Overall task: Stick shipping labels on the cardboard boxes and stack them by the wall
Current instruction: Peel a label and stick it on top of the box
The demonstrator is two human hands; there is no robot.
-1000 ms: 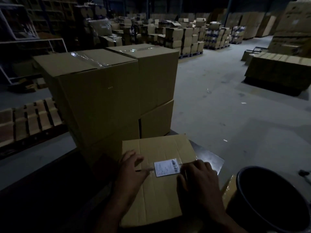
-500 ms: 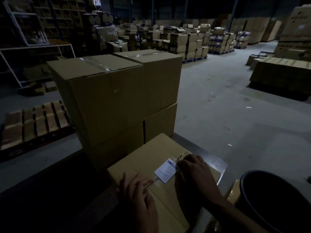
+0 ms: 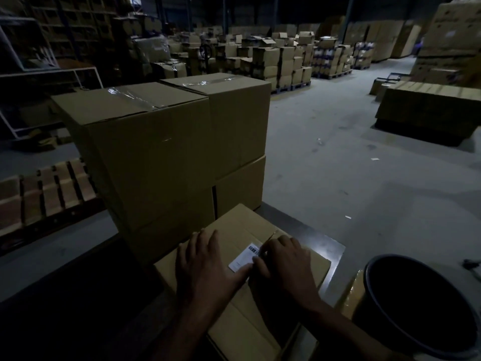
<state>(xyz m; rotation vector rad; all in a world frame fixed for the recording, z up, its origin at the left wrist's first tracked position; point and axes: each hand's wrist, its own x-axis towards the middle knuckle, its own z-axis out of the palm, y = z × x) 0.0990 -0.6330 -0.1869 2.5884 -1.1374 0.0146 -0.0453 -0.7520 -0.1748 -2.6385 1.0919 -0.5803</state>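
A flat cardboard box (image 3: 234, 230) lies turned at an angle on a dark table (image 3: 317, 243) in front of me. On its top sits a white shipping label (image 3: 243, 259) with a barcode. My left hand (image 3: 205, 264) rests flat on the box, its thumb on the label's lower edge. My right hand (image 3: 286, 264) lies over the label's right side, fingers pressing on it. Behind the box stands a stack of large taped cardboard boxes (image 3: 156, 157).
A black round bin (image 3: 421, 303) stands at the lower right beside the table. Wooden pallets (image 3: 44, 188) lie on the left. Flat cardboard stacks (image 3: 429, 108) sit at the right, and many stacked boxes (image 3: 286, 61) fill the far warehouse floor.
The box has been turned on the table. My left hand moved up onto the box beside the label, and my right hand stayed on the label's right side.
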